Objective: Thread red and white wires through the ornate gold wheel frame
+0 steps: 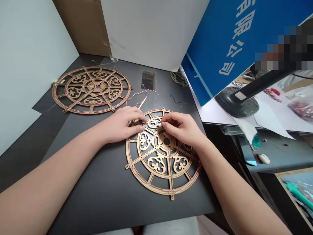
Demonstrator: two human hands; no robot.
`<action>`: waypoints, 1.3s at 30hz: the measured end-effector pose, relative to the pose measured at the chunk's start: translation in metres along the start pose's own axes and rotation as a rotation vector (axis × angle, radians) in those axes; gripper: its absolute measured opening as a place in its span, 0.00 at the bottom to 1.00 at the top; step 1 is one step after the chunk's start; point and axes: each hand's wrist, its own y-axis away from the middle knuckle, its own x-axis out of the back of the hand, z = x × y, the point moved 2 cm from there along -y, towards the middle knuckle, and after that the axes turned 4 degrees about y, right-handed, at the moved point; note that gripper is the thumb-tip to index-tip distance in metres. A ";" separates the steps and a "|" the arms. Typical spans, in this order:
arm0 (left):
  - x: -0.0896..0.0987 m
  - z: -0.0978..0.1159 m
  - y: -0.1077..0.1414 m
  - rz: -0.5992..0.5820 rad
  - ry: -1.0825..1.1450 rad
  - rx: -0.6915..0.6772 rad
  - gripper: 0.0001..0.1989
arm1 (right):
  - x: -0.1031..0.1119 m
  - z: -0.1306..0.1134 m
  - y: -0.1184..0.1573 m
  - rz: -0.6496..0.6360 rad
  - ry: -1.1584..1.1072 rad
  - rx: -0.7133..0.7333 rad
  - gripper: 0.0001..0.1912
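A round openwork wooden wheel (168, 178), with spokes and scroll-shaped cutouts, lies flat on the dark table. Thin red and white wires run along its outer ring. At the wheel's upper left rim, my left hand (126, 125) has its thumb and fingers closed on the frame. My right hand (182, 129) reaches over the upper right part, thumb and forefinger pinched together beside a scroll cutout. Something small and pale shows at those fingertips, too small to name. Loose red and white wires (137, 94) trail on the table beyond my left hand.
A second wired wooden wheel (91, 109) lies at the back left. White and brown boards and a blue sign panel (220, 42) stand behind the table. On the right are a black stand base (238, 104), a bagged red bundle (303, 106) and a pale mouse-shaped object (264, 159).
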 end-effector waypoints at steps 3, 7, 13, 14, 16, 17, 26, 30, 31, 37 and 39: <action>-0.002 -0.002 0.000 0.012 0.004 -0.011 0.14 | 0.007 0.004 -0.002 0.160 -0.075 -0.050 0.08; -0.003 -0.003 0.001 0.048 0.023 0.000 0.13 | 0.020 0.022 -0.007 0.385 -0.288 -0.237 0.11; -0.001 0.000 0.001 0.026 0.003 -0.005 0.14 | 0.026 0.031 -0.007 0.221 -0.221 -0.266 0.12; -0.001 0.001 0.000 0.028 0.001 -0.006 0.14 | 0.025 0.030 -0.007 0.176 -0.183 -0.253 0.11; -0.001 0.002 0.000 0.045 0.002 -0.006 0.13 | 0.023 0.029 -0.006 0.137 -0.140 -0.243 0.11; -0.001 0.002 0.000 0.047 0.001 -0.006 0.13 | 0.023 0.029 -0.006 0.139 -0.131 -0.248 0.11; 0.002 0.003 -0.001 0.008 0.000 0.005 0.15 | 0.021 0.033 -0.006 0.147 -0.124 -0.227 0.13; 0.001 0.002 -0.001 0.004 -0.009 -0.002 0.15 | 0.021 0.034 -0.006 0.147 -0.109 -0.222 0.13; 0.001 0.001 -0.001 0.009 -0.005 -0.015 0.14 | 0.021 0.034 -0.006 0.146 -0.108 -0.223 0.14; 0.003 0.001 -0.001 0.028 0.044 -0.050 0.14 | 0.021 0.035 -0.006 0.144 -0.102 -0.254 0.15; 0.004 0.003 -0.001 0.022 0.038 -0.037 0.14 | 0.021 0.036 -0.006 0.143 -0.098 -0.245 0.15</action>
